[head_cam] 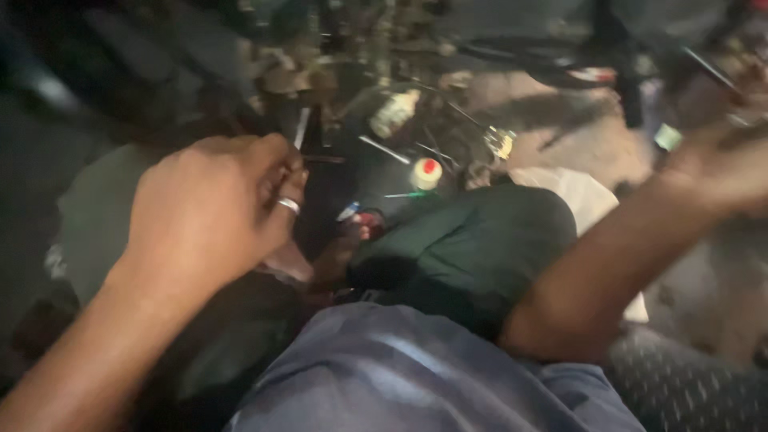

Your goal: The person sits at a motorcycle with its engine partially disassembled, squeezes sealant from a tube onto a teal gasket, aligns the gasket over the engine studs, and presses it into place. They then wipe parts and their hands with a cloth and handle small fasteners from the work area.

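Observation:
The picture is dark and blurred by motion. My left hand (212, 208), a ring on one finger, is curled at the left centre; a thin pale metal piece (301, 126) shows just above its fingers, and whether it is gripped is unclear. My right hand (720, 164) is raised at the right edge, fingers bent near a thin dark rod (708, 68); its grip is too blurred to judge. Between my arms lies my knee in dark green cloth (472, 240).
A bicycle wheel with spokes (436, 136) lies on the ground ahead, with a small round white and red cap (426, 172) and scattered small parts. A white cloth (580, 196) lies beyond the knee. Blue-grey fabric (400, 376) fills the bottom.

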